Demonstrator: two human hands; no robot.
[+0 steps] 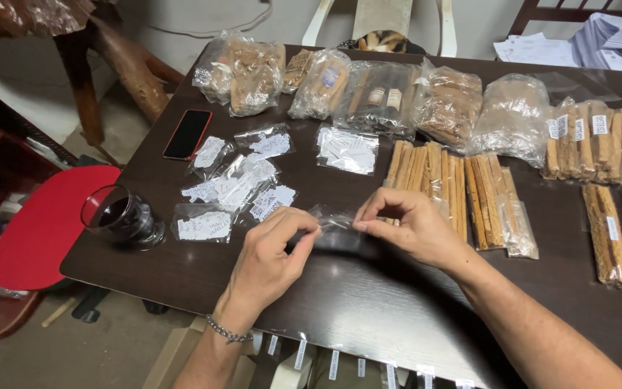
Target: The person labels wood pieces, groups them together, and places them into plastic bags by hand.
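Note:
Both my hands pinch a small clear plastic bag just above the dark wooden table. My left hand grips the bag's left edge with thumb and fingers; a chain bracelet sits on that wrist. My right hand holds the right edge with fingertips together. Just beyond my right hand lie bundles of wooden sticks in clear wrap. To the left of my left hand are several small clear bags with white paper labels.
A glass with dark liquid stands near the table's left front corner. A phone in a red case lies at the left. Clear bags of wood pieces line the far edge. More wrapped sticks lie at right. A red stool stands beside the table.

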